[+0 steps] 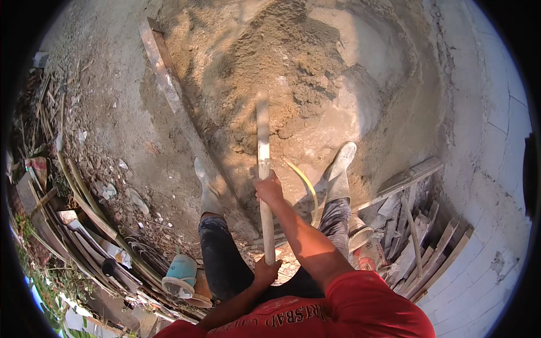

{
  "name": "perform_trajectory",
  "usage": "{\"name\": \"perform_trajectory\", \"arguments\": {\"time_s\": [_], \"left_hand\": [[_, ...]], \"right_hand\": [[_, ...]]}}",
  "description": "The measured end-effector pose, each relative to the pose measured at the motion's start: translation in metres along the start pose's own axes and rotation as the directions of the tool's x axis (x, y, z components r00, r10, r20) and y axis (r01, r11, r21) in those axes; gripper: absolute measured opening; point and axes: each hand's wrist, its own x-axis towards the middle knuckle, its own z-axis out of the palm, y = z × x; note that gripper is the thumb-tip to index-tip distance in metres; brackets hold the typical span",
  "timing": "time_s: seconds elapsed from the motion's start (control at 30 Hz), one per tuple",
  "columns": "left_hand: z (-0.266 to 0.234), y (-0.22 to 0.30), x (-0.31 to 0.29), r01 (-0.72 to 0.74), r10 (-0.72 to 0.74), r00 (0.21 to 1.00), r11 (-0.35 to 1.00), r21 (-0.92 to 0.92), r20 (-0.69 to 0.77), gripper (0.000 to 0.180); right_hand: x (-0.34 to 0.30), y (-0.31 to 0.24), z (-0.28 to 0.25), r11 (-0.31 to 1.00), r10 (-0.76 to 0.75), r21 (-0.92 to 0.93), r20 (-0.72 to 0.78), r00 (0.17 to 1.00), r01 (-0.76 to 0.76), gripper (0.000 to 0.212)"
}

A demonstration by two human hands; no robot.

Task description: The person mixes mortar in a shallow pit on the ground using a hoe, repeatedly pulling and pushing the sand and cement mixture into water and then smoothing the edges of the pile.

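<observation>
A long pale wooden handle (263, 135) runs from my waist away to the wet, sandy mortar heap (282, 67). Whatever head it carries at the far end is hidden, so its kind cannot be told. Partway along the handle, my right hand (270, 190) is wrapped round it. My left hand (267, 272) closes on the near end, low in front of my body. Smoother grey wet mix (377, 50) lies to the right of the lumpy heap.
My boots straddle the handle. A timber plank (163, 62) bounds the mix on the left, another board (411, 174) on the right. A yellow strip (302, 177) lies between my feet. Scrap wood, a light-blue bucket (181, 273) and a white block wall (501, 124) surround me.
</observation>
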Motion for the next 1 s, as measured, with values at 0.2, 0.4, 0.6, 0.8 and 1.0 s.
{"name": "perform_trajectory", "arguments": {"time_s": [0.2, 0.4, 0.6, 0.8, 1.0], "left_hand": [[0.045, 0.062, 0.067, -0.407, 0.393, 0.913, 0.902, 0.145, 0.112, 0.035], [0.126, 0.372, 0.180, -0.715, 0.732, 0.675, 0.680, -0.163, 0.092, 0.029], [0.151, 0.247, 0.162, -0.236, 0.342, 0.896, 0.907, -0.349, 0.284, 0.024], [0.137, 0.027, 0.097, -0.346, 0.336, 0.937, 0.931, 0.119, 0.097, 0.036], [0.148, 0.090, 0.077, -0.634, 0.610, 0.772, 0.724, 0.273, 0.177, 0.031]], "right_hand": [[-0.023, -0.068, -0.148, 0.792, -0.531, 0.198, -0.244, 0.812, 0.578, 0.033], [0.087, -0.276, -0.338, 0.527, -0.727, -0.003, -0.520, 0.449, 0.850, 0.029], [0.174, -0.152, -0.304, 0.869, -0.301, 0.297, -0.315, 0.900, 0.395, 0.040], [0.057, -0.006, -0.262, 0.931, -0.129, 0.295, -0.289, 0.948, 0.217, 0.039], [-0.063, -0.017, -0.310, 0.809, -0.332, 0.275, -0.515, 0.790, 0.520, 0.049]]}}
